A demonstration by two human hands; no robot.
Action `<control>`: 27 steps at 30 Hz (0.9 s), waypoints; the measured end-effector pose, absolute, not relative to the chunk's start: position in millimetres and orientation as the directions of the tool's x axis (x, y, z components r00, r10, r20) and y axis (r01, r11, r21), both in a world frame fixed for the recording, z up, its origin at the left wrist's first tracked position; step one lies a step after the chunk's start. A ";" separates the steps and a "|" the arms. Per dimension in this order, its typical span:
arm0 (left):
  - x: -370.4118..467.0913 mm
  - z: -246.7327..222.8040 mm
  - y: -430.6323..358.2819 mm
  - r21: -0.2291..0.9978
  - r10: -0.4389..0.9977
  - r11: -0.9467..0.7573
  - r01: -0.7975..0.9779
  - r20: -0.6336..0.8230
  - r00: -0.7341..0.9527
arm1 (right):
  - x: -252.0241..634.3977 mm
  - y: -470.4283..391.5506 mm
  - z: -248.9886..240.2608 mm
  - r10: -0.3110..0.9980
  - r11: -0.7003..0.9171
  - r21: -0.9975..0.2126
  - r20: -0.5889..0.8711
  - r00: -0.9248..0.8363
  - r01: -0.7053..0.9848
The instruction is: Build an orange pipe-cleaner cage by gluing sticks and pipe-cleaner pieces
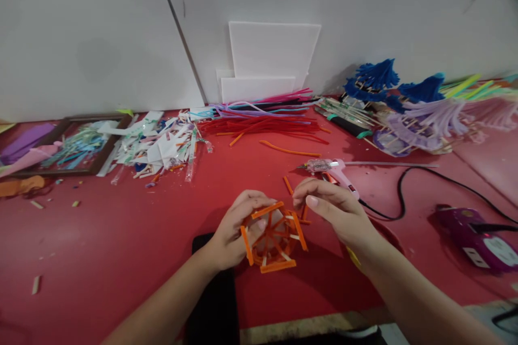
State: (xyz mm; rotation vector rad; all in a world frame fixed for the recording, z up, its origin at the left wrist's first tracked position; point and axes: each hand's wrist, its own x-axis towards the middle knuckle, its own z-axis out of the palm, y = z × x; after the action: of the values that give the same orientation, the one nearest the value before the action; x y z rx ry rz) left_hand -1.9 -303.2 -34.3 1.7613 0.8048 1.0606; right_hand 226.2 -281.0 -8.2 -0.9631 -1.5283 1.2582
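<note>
My left hand is closed on an orange wheel-shaped frame, with the thumb reaching inside it. Short orange fuzzy strips, like pipe cleaner pieces, form its outer edge. Pale stick ends and orange spokes show within. Just right of the frame hovers my right hand, its fingers loosely curved and the thumb a little apart, with nothing visible between them. Below its fingertips are a few cut orange pieces. A pink glue gun lies behind that hand.
Red and coloured pipe cleaners lie at the back, near a loose orange one. Scraps and a brown frame are left. Blue and lilac crafts stand right. A black cord leads near a purple power box.
</note>
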 end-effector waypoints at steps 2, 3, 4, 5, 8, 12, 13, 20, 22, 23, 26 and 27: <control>-2.1 -35.5 -305.0 0.882 0.857 -0.449 0.143 0.379 0.350 | 226.4 -283.0 -5.4 0.929 0.247 -0.968 0.223 -0.295 0.047; -2.6 -35.5 -305.9 0.857 0.850 -0.485 0.173 0.416 0.322 | 226.5 -284.8 -4.7 0.918 0.294 -0.953 0.261 -0.300 0.069; -3.1 -34.9 -306.7 0.829 0.837 -0.523 0.198 0.454 0.306 | 226.4 -286.9 -4.2 0.902 0.346 -0.933 0.303 -0.307 0.097; -3.6 -34.0 -307.5 0.797 0.816 -0.563 0.219 0.494 0.301 | 226.2 -289.2 -3.8 0.884 0.399 -0.908 0.343 -0.318 0.130; -4.1 -30.0 -310.2 0.677 0.736 -0.676 0.291 0.598 0.317 | 224.1 -295.1 -2.3 0.813 0.548 -0.807 0.452 -0.367 0.221; -2.5 -26.0 -313.4 0.545 0.671 -0.737 0.400 0.661 0.336 | 222.2 -296.9 0.8 0.736 0.665 -0.701 0.559 -0.382 0.258; -1.9 -25.5 -313.8 0.526 0.663 -0.743 0.415 0.667 0.340 | 222.5 -296.4 1.3 0.726 0.678 -0.685 0.570 -0.383 0.266; -0.6 -28.3 -313.5 0.414 0.597 -0.782 0.466 0.713 0.369 | 227.7 -293.1 -0.9 0.702 0.706 -0.636 0.575 -0.420 0.310; -0.8 -29.8 -313.4 0.408 0.594 -0.783 0.470 0.714 0.370 | 229.2 -293.6 -2.1 0.690 0.716 -0.626 0.570 -0.446 0.308; -0.9 -30.2 -313.4 0.408 0.595 -0.782 0.471 0.712 0.372 | 230.0 -294.0 -2.5 0.682 0.722 -0.620 0.565 -0.464 0.306; -1.0 -29.7 -313.2 0.401 0.589 -0.787 0.468 0.714 0.379 | 231.4 -295.0 -2.7 0.654 0.740 -0.604 0.543 -0.527 0.297; -0.9 -29.1 -313.0 0.397 0.586 -0.790 0.467 0.714 0.383 | 231.4 -295.1 -2.4 0.646 0.744 -0.602 0.535 -0.544 0.291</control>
State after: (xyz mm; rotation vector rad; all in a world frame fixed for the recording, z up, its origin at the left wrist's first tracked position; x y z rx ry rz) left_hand -0.9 -313.0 -29.1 2.5024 0.9583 1.3748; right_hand 231.4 -295.1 -2.4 -0.7015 -2.1573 0.5802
